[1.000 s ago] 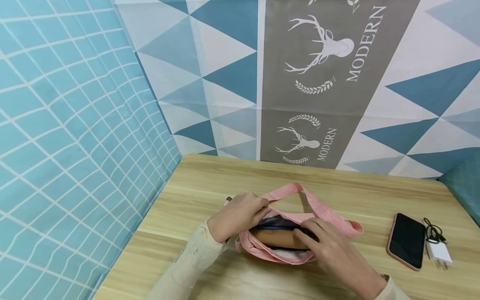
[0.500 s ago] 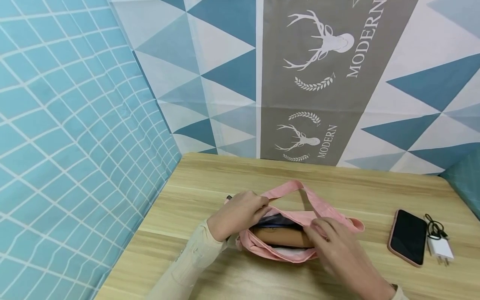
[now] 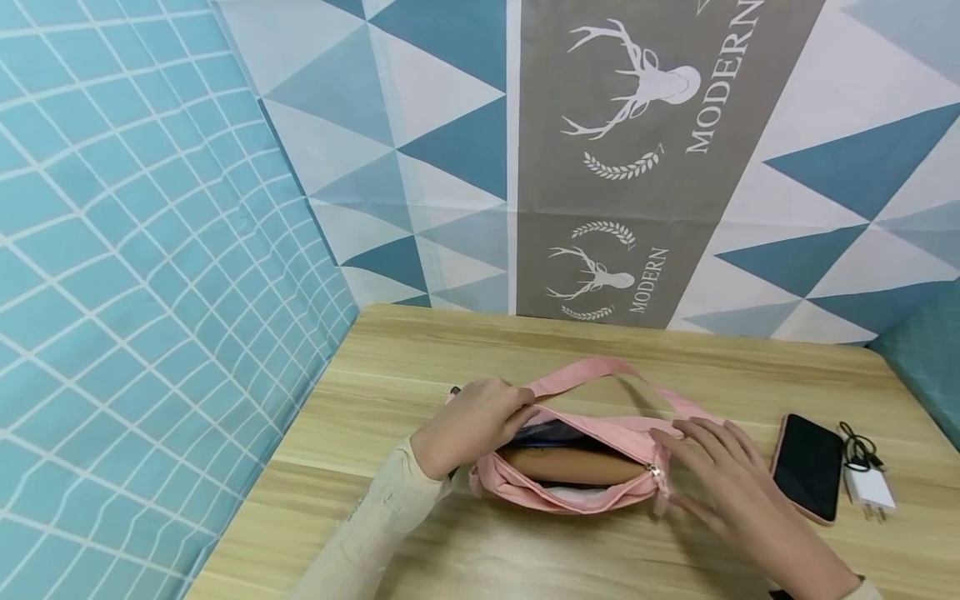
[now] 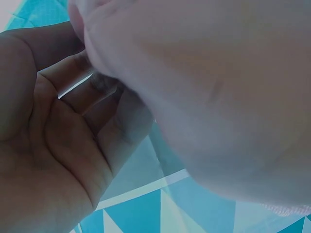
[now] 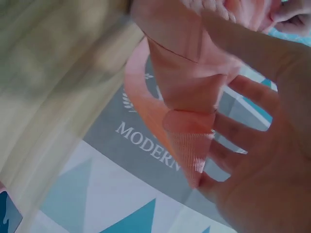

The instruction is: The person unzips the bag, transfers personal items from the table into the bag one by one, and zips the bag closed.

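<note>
A pink fabric bag [image 3: 577, 500] with an unzipped top lies on the wooden table. Inside its opening show a tan-brown item [image 3: 570, 465] and something dark blue [image 3: 551, 432]. My left hand [image 3: 476, 425] grips the bag's left end at the back rim; in the left wrist view its curled fingers [image 4: 104, 92] meet the pink cloth. At the other end, beside the metal zipper pull [image 3: 655, 472], my right hand [image 3: 738, 479] touches the bag with loosely straight fingers. From the right wrist view, the fingers lie along the ribbed strap [image 5: 192, 150], thumb on the near side.
To the right lie a black-screened phone [image 3: 808, 467] in a pink case and a white charger plug [image 3: 870, 489] with a coiled black cable [image 3: 861, 450]. Patterned sheeting [image 3: 450, 167] rises behind the table [image 3: 420, 342], blue grid sheeting [image 3: 150, 275] at its left.
My right hand has moved from the bag's opening to the right, past its right end. The bag's right end and zipper pull now show, and the strap lies lower. The left hand keeps its hold.
</note>
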